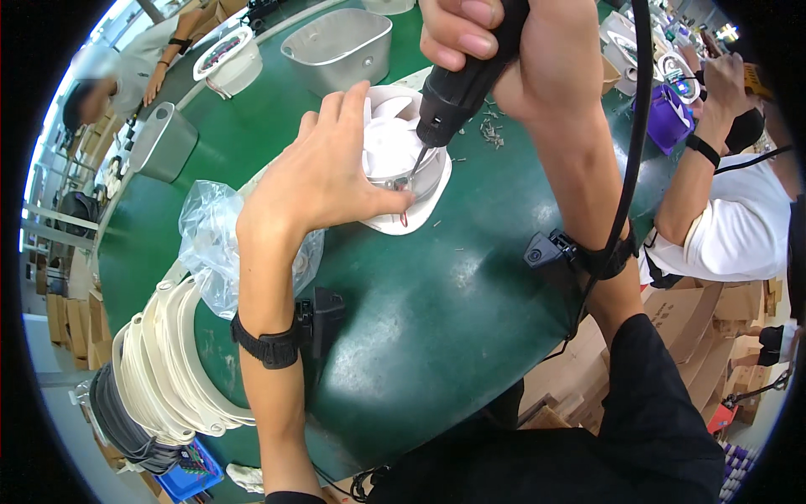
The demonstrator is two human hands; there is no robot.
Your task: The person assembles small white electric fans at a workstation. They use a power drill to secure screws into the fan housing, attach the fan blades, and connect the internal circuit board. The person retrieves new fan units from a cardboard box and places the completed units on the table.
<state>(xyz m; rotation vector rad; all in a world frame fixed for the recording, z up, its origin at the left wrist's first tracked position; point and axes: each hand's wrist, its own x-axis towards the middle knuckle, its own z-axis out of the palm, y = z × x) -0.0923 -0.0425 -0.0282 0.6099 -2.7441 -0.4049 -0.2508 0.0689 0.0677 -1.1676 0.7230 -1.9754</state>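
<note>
So the right hand (495, 42) is wrapped tight around a black electric screwdriver (462, 80), fingers fully closed on the grip, with the bit angled down onto the white plastic fan unit (403, 181) sitting on the green work table (453, 302). A black cable (640, 126) hangs down past the right forearm from the top of the picture.

The left hand (323, 181) rests on the left side of the fan unit, fingers spread loosely over the housing and the thumb pushed in toward the spot where the bit lands (looks like thumb and fingertip pinch something small right there, but it's too tiny to tell what). Both wrists wear black straps.

Just left of that hand lies a crumpled clear plastic bag (210, 244), and below it a stack of white ring-shaped plastic parts (164, 370) leans along the table edge. A small scatter of screws (489, 130) lies on the table just right of the fan unit. Further back stand grey plastic tubs (340, 46). On the right, another person in a white shirt (739, 227) works at the same table, well apart.
</note>
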